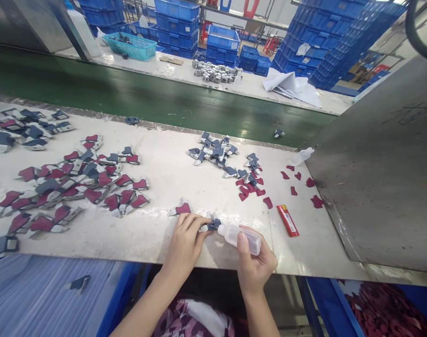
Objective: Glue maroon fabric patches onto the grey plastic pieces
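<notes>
My right hand [253, 262] grips a small clear squeeze bottle [239, 238] lying sideways, its nozzle touching a small dark blue and grey part [210, 226]. My left hand [185, 243] presses that part flat on the white worktable [157, 234] with its fingertips. Just left of it lies one finished part with a maroon patch [181, 208].
Many maroon-and-grey parts [69, 187] spread at the left. A pile of blue-grey parts [217, 153] and loose maroon patches [298, 182] lie at the centre right, with a red lighter [287, 220]. A green conveyor belt [146, 100] runs behind; a grey metal panel [385, 164] stands right.
</notes>
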A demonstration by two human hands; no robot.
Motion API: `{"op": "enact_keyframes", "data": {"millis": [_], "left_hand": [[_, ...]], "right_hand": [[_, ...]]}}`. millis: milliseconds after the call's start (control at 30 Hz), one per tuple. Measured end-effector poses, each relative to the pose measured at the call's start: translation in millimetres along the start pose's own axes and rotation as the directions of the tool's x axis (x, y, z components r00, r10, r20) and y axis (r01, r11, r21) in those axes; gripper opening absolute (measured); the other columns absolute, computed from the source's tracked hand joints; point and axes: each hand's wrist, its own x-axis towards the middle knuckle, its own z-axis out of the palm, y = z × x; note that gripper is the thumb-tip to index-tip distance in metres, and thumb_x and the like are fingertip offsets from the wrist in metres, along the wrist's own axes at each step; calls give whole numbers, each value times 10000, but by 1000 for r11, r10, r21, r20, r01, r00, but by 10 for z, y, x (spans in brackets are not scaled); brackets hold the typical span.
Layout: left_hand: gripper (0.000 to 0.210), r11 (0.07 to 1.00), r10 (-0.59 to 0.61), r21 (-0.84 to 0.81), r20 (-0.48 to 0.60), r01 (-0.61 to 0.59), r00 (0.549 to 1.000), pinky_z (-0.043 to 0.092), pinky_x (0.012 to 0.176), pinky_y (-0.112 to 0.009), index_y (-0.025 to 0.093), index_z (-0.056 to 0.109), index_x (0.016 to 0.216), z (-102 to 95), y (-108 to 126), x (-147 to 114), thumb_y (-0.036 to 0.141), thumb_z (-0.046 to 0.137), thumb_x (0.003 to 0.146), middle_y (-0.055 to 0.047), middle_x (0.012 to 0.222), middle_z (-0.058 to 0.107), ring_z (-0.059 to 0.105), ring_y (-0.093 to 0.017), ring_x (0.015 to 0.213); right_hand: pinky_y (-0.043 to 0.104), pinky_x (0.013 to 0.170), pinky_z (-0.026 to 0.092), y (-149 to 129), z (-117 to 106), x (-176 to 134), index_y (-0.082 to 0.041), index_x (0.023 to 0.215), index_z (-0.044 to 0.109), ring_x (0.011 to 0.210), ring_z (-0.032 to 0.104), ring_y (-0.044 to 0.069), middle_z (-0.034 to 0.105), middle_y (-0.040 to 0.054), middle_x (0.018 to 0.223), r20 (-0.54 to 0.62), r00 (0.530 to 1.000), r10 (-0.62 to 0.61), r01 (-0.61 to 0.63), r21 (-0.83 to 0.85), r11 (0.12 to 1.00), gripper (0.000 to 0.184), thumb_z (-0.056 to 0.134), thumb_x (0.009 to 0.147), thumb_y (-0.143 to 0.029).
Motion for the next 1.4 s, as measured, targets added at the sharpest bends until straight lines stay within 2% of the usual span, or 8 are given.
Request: {"op": "enact_keyframes", "data": {"millis": [267,600,867,967,1067,1167,1300,1400], "left_hand": [[180,1000,1,4,8,-1,1000,483,856,-390,216,638,1048,14,-12,-7,118,597,902,-40,977,659,531,-238,962],[176,1000,0,8,17,0,1000,479,868,-413,230,629,1054,22,-29,-18,134,582,914,-41,991,650,531,-245,969],[154,1000,6,6,9,-6,1000,478,859,-390,219,639,1041,8,-29,-9,146,577,921,-43,980,663,531,-242,970],[153,1000,14,-5,15,-14,1000,481,852,-396,230,645,1045,-9,-38,-3,166,569,928,-46,980,671,541,-249,973],[141,1000,18,-16,11,-18,1000,487,845,-400,240,650,1036,-27,-53,-4,192,577,925,-45,982,678,556,-254,977],[130,999,21,-39,-12,-22,1000,498,830,-390,246,644,1031,-35,-82,-14,209,581,924,-41,980,683,569,-251,977],[140,997,34,-72,-45,-37,998,508,820,-374,247,639,1042,-35,-115,-15,210,583,919,-38,971,695,583,-242,967],[133,996,18,-88,-64,-23,998,513,817,-369,249,658,1018,-42,-114,-4,218,582,913,-34,950,704,595,-240,955]], "right_hand": [[246,533,518,16,-42,-14,-156,841,721,585,653,170,693,22,687,-18,1000,9,-9,11,1000,179,682,833,-330],[301,590,539,15,-34,-50,-139,813,718,653,671,210,704,59,717,-251,966,67,-69,3,998,229,681,832,-364],[272,523,506,103,-80,81,-131,864,652,606,600,157,624,37,756,-288,908,304,-225,276,934,288,674,826,-416],[289,670,540,171,-178,314,-184,897,573,734,628,156,607,0,818,-246,920,304,-206,358,911,309,767,745,-370],[320,805,523,275,-296,561,-210,1011,544,858,637,166,652,10,895,-183,941,285,-220,310,925,467,832,668,-342],[363,850,515,402,-372,720,-221,1271,506,889,644,179,678,70,1063,-146,940,308,-273,216,937,713,836,656,-369],[400,841,523,486,-395,740,-181,1309,545,878,668,220,668,136,1165,-86,954,287,-286,19,958,734,803,672,-442],[404,799,513,383,-355,616,-173,1379,477,865,636,224,635,151,1216,-226,967,115,-159,-190,969,846,813,659,-463]]}}
